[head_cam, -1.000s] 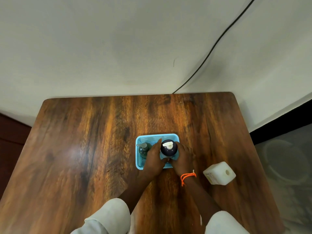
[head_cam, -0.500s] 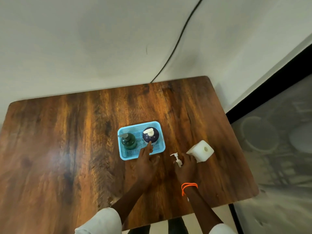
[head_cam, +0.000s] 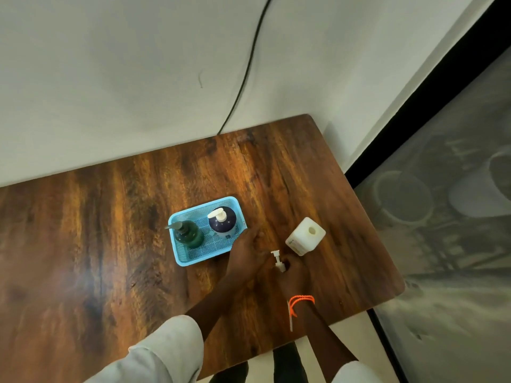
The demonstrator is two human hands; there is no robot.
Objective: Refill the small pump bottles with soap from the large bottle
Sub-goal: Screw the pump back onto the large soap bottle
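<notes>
A blue mesh basket (head_cam: 181,258) on the wooden table holds a green pump bottle (head_cam: 190,236) on the left and a dark blue pump bottle (head_cam: 222,221) with a white pump on the right. The large white square bottle (head_cam: 304,236) stands right of the basket, its neck open. My right hand (head_cam: 294,272) grips the lower end of a loose white pump (head_cam: 277,259) just in front of that bottle. My left hand (head_cam: 246,251) rests with fingers spread on the table by the basket's right front corner, holding nothing.
The table's right edge (head_cam: 381,244) runs close behind the large bottle, with a grey floor beyond. A black cable (head_cam: 246,70) hangs down the wall to the table's back edge. An orange band (head_cam: 301,301) circles my right wrist.
Both hands left the dark blue bottle in the basket. My right hand moved right to the loose white pump; my left hand drew back to the basket's corner. The view swung right.
</notes>
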